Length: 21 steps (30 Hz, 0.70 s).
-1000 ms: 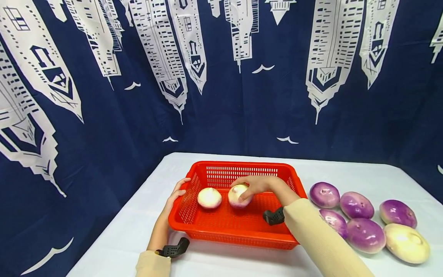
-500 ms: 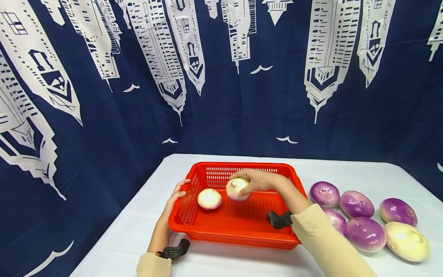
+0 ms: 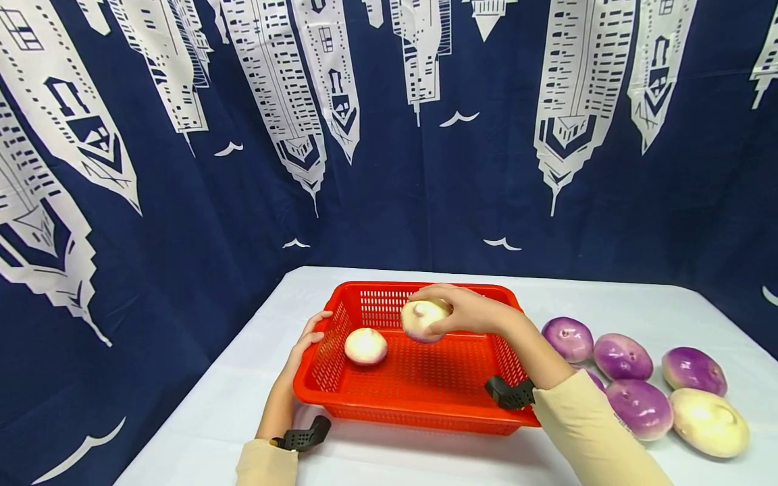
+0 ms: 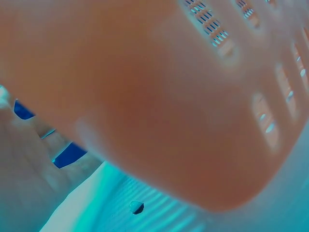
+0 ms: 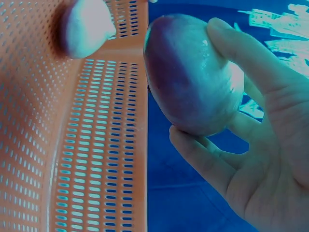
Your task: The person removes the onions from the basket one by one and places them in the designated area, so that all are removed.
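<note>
My right hand (image 3: 463, 309) pinches a white and purple turnip (image 3: 421, 320) between thumb and fingers, holding it raised over the red plastic basket (image 3: 419, 418). Seen from the right wrist, the turnip (image 5: 188, 77) has its purple side facing left, with the thumb above and the other fingers below. A second turnip (image 3: 365, 347) sits in the basket's left part, pale side up. At the basket's left rim, my left hand (image 3: 306, 341) rests with its fingers extended against the edge. The left wrist view is mostly filled by the blurred basket wall (image 4: 159, 111).
Several more turnips lie right of the basket on the white-covered table (image 3: 200, 412), mostly purple side up, such as one purple turnip (image 3: 623, 356); one pale turnip (image 3: 711, 422) lies nearest the front. A dark blue curtain (image 3: 389, 216) with white building prints hangs behind.
My right hand has lifted the turnip up from the basket's floor, and its forearm has shifted right. The left hand, the basket and the other turnip have stayed in place.
</note>
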Motion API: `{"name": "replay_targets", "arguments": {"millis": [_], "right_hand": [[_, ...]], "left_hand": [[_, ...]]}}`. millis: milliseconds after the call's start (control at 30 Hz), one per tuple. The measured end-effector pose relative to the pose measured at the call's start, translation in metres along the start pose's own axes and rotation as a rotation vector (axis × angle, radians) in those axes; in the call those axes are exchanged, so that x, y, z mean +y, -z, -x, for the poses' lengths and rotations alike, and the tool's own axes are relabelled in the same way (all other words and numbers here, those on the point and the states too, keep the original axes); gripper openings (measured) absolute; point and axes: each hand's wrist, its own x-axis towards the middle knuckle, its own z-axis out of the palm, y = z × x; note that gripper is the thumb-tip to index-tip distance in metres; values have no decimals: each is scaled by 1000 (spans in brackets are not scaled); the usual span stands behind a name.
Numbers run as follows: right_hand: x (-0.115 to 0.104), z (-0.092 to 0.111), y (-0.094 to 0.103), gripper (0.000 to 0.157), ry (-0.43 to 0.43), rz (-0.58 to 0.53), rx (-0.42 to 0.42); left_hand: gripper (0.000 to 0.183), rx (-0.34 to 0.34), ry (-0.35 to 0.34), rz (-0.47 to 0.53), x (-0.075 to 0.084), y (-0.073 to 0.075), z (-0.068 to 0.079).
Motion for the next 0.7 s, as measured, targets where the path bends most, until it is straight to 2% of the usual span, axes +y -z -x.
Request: {"name": "replay_targets", "arguments": {"millis": [200, 433, 533, 700], "right_hand": [[-4, 11, 7, 49, 22, 28, 90], [-13, 31, 15, 53, -20, 104, 174], [-14, 40, 19, 56, -42, 105, 213], [-16, 53, 24, 61, -75, 56, 274]], "left_hand": [[44, 32, 44, -7, 1, -1, 0], [44, 17, 29, 2, 2, 1, 1], [44, 8, 26, 7, 1, 0, 1], [45, 42, 44, -2, 2, -1, 1]]}}
